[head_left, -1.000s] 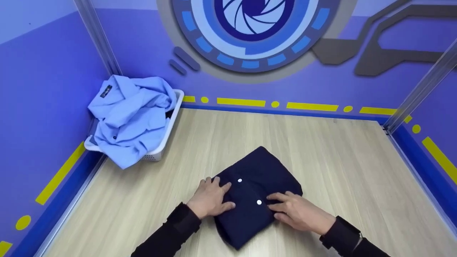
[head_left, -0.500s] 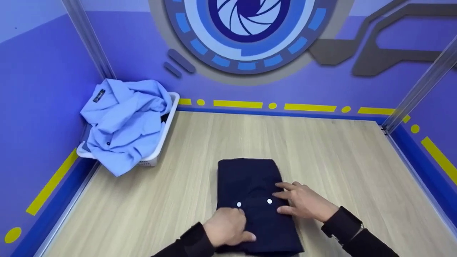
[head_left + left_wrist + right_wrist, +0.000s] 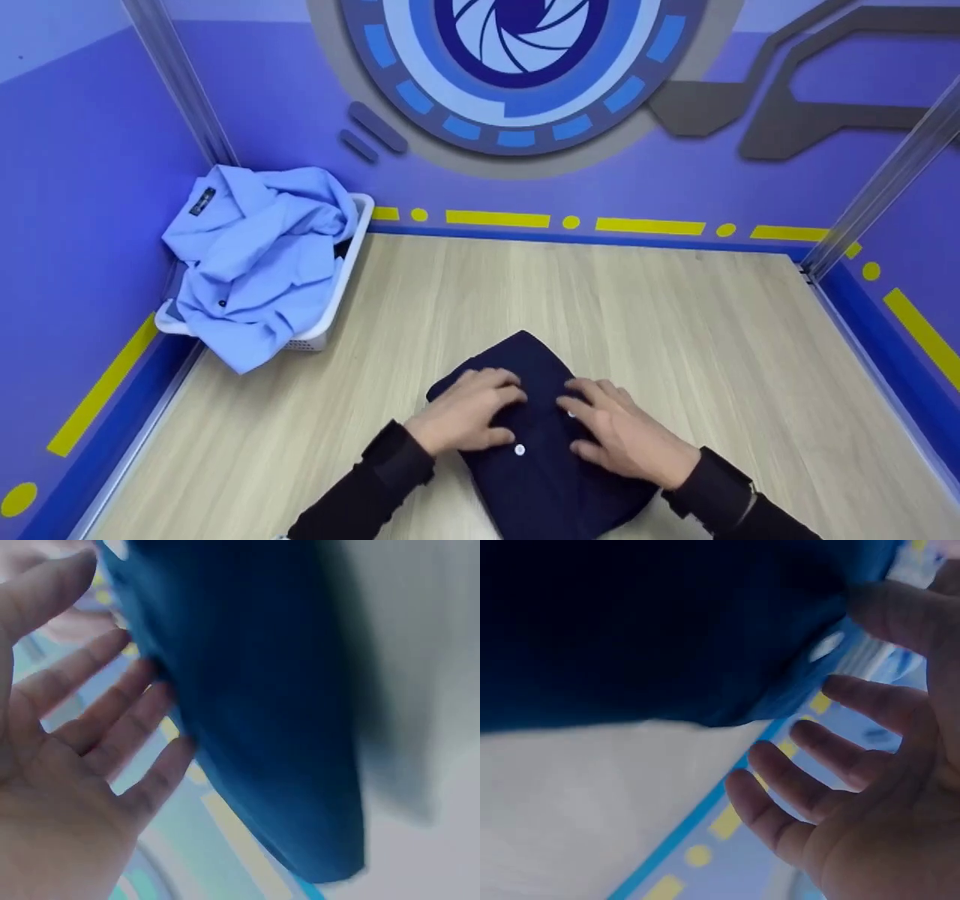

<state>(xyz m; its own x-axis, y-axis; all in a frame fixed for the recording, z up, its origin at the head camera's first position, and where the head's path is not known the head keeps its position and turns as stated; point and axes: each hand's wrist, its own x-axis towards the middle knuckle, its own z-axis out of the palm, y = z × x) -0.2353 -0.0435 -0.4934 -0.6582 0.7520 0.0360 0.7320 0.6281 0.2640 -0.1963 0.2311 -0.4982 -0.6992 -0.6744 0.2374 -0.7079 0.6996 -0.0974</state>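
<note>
A folded navy garment (image 3: 547,480) with white buttons lies on the wooden table, turned so one corner points to the far side. My left hand (image 3: 469,409) rests over its left part, fingers bent a little and thumb beside a button. On the right part lies my right hand (image 3: 626,435), fingers spread and partly covering the other button. In the left wrist view the fingertips of the left hand (image 3: 82,735) meet the garment's edge (image 3: 247,690). The right wrist view has the right thumb against the dark cloth (image 3: 652,630), the other fingers (image 3: 769,814) loosely bent.
A white basket (image 3: 341,300) stands in the far left corner, heaped with a light blue shirt (image 3: 255,255) that hangs over its front rim. Blue printed walls (image 3: 637,180) enclose the wooden table (image 3: 675,322) at the back and both sides.
The garment has turned counterclockwise on the table, from squared half a second ago to slanted now. My left hand has moved up to its far left side; the right stays at the right edge.
</note>
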